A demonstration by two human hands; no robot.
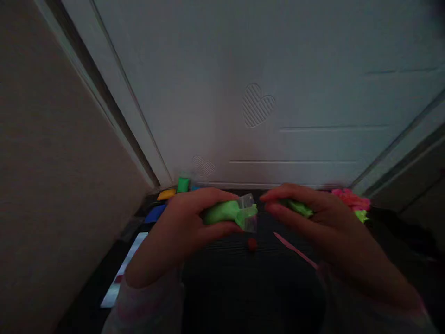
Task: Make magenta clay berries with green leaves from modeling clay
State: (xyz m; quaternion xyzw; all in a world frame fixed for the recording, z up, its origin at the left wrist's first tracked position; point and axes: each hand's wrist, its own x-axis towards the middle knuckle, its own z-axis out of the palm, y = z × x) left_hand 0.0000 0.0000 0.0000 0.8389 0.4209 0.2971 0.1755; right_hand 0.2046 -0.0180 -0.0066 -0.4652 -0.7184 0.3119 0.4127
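Between the thumb and fingers of my left hand point(193, 218) is a packet of light green modelling clay point(222, 212). Its clear plastic end point(248, 213) points right, and a bit of clay shows at that end. My right hand point(313, 208) is closed around a piece of green clay point(299, 208), partly hidden by the fingers. The thumb and fingertips lie close together, a short way right of the packet. Below the hands, a small dark red ball point(252, 244) and a pink plastic knife point(295, 250) lie on the dark table point(243, 297).
At the back left are orange point(166, 195), green point(182, 185) and blue point(155, 214) packets. A lit screen point(125, 269) lies left of my left arm. Bright pink crumpled material point(351, 199) and a yellow-green piece point(361, 215) sit at right. A white panelled door point(215, 93) stands behind the table.
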